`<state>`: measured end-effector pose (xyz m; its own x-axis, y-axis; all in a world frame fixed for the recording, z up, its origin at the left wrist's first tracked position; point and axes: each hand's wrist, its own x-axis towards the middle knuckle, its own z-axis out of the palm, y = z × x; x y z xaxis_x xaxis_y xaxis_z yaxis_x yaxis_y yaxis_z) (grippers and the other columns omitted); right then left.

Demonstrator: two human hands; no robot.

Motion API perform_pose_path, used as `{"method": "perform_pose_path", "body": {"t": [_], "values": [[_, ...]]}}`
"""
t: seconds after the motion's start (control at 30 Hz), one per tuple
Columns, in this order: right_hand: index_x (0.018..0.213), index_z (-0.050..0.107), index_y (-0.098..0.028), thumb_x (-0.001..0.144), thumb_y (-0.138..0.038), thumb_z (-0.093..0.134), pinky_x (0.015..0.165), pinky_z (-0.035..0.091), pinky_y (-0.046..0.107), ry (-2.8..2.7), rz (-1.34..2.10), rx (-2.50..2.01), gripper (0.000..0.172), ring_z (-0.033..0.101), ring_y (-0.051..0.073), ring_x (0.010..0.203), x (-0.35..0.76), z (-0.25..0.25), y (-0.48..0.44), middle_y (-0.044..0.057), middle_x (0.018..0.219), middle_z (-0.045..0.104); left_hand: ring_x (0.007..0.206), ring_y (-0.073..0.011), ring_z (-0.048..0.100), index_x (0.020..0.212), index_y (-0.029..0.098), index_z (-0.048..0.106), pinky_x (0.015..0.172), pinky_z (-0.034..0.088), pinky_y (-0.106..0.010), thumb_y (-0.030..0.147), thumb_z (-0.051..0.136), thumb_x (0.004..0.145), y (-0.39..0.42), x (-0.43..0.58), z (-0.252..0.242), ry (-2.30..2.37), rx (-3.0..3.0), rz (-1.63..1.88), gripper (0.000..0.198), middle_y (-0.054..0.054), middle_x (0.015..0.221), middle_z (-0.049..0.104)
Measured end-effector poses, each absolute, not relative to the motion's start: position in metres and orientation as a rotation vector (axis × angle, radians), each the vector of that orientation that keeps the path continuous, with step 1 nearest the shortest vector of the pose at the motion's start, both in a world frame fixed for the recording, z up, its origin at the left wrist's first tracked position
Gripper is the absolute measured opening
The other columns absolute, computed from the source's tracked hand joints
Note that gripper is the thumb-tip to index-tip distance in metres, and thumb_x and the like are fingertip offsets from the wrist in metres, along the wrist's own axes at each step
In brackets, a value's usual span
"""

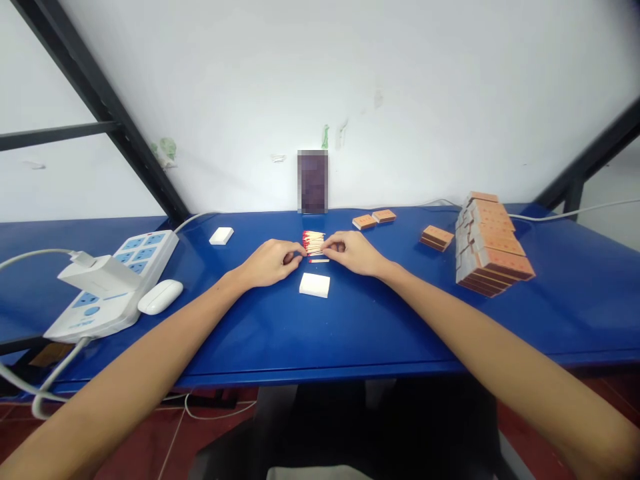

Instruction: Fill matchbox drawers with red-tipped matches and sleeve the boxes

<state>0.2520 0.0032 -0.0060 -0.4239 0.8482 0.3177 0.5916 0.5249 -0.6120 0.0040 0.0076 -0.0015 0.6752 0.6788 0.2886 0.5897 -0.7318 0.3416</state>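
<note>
A small pile of matches (314, 241) with red heads lies on the blue table, heads to the left. My left hand (273, 262) is at the head side, thumb and forefinger curled in against the matches. From the other side, my right hand (356, 252) pinches at the plain stick ends. Which sticks the fingertips hold is too small to make out. One loose match (319, 261) lies just in front of the pile. Nearer to me is a white matchbox tray (315, 285), lying flat between my forearms.
Stacked orange matchboxes (495, 250) stand at the right, with a few matchboxes (437, 237) beside them and two small boxes (364, 222) at the back. Left are a white tray (221, 236), a power strip (145, 257) and an earbud case (161, 297). A blurred dark rectangle (313, 181) leans against the wall.
</note>
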Motion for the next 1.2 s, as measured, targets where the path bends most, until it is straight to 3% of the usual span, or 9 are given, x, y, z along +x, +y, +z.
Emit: {"method": "perform_pose_path", "body": {"t": [0.27,0.77,1.2], "values": [[0.084,0.074,-0.015,0.086,-0.017,0.063,0.065,0.037,0.026,-2.197,0.549,-1.176,0.011,0.05,0.011,0.064,0.2511,-0.0041,0.0012,0.0,0.073,0.063,0.06,-0.0115,0.055,0.107,0.018,0.075,0.063,0.04,-0.024,0.02,0.051,0.094,0.0093,0.0042,-0.0026,0.977,2.704,0.594,0.028,0.001,0.072,0.067],[0.086,0.075,-0.016,0.085,-0.022,0.062,0.062,0.033,0.026,-2.196,0.652,-1.202,0.014,0.045,0.01,0.059,0.2517,-0.003,0.001,-0.002,0.067,0.06,0.053,-0.0108,0.05,0.11,0.017,0.07,0.059,0.037,-0.024,0.025,0.051,0.095,0.0096,0.0022,-0.0034,1.014,2.648,0.623,0.025,0.006,0.059,0.054],[0.085,0.074,-0.016,0.084,-0.023,0.062,0.064,0.033,0.027,-2.241,0.713,-1.157,0.014,0.045,0.01,0.06,0.2537,-0.001,-0.0007,-0.002,0.068,0.06,0.054,-0.0125,0.052,0.113,0.017,0.069,0.061,0.038,-0.026,0.025,0.051,0.094,0.0096,0.0034,-0.0033,1.077,2.653,0.607,0.027,0.005,0.06,0.056]]}}
